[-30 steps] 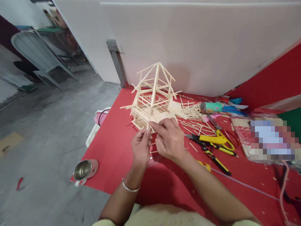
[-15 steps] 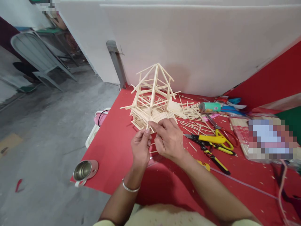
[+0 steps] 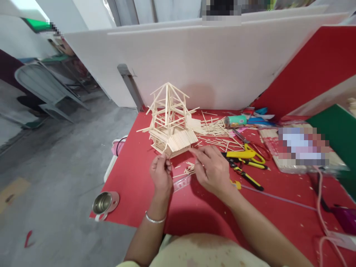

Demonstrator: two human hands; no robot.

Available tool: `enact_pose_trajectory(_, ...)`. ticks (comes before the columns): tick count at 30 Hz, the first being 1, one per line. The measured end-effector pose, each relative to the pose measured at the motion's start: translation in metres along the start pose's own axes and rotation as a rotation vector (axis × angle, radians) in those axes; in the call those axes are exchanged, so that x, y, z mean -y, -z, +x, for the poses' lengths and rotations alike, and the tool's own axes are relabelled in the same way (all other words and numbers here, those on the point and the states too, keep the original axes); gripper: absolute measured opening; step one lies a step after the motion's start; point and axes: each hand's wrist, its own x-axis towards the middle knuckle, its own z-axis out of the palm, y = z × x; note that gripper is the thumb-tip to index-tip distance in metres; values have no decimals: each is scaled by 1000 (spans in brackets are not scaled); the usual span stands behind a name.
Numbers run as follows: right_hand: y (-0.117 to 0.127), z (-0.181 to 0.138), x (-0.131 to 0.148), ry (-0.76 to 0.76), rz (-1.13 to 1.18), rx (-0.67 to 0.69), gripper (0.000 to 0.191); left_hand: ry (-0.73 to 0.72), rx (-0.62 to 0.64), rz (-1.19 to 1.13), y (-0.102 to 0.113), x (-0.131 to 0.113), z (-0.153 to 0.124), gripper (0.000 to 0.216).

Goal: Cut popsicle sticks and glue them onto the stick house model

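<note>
From the head camera, two bare hands reach forward over a red table (image 3: 144, 207). The left hand (image 3: 160, 174) is raised, with a silver bangle (image 3: 155, 219) on its wrist. Its fingers are pressed together in a pinch right at the near bottom corner of the house (image 3: 169, 122). It is hard to tell if a thin stick sits between them. The right hand (image 3: 213, 168) lies palm down, with its fingers stretched out and a little spread. Its first finger touches the front edge of the house roof.

The house is made of pale sticks. It stands upright at the back of the table, just past both hands and near a white board (image 3: 211, 66).

There is one house, one steel cup (image 3: 102, 202) at the table's left corner, and one green tube (image 3: 235, 121) lying on its side. Two yellow tools (image 3: 244, 155) lie just right of the right hand. The loose sticks (image 3: 217, 129) beside the house are too many to count, and a small heap (image 3: 189, 170) lies between the hands.

A clear ruler (image 3: 182, 182) is partly under the right hand. Both arms are cut off at the bottom edge. A blurred patch (image 3: 302, 145) hides something on the right. A pink cord (image 3: 322, 218) at the right edge is smeared.
</note>
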Motion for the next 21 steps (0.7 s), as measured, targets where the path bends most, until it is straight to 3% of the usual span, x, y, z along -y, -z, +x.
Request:
enact_pose_trajectory(4, 11, -27, 2, -34, 8, 3, 37, 22, 5, 57, 3, 12, -23, 29)
enact_pose_trajectory(9, 17, -61, 11, -45, -17, 19, 28, 90, 99, 108, 8, 31, -57, 36)
enact_pose_trajectory(21, 28, -127, 5, -139, -10, -19, 24, -20, 223, 339, 20, 60, -97, 35)
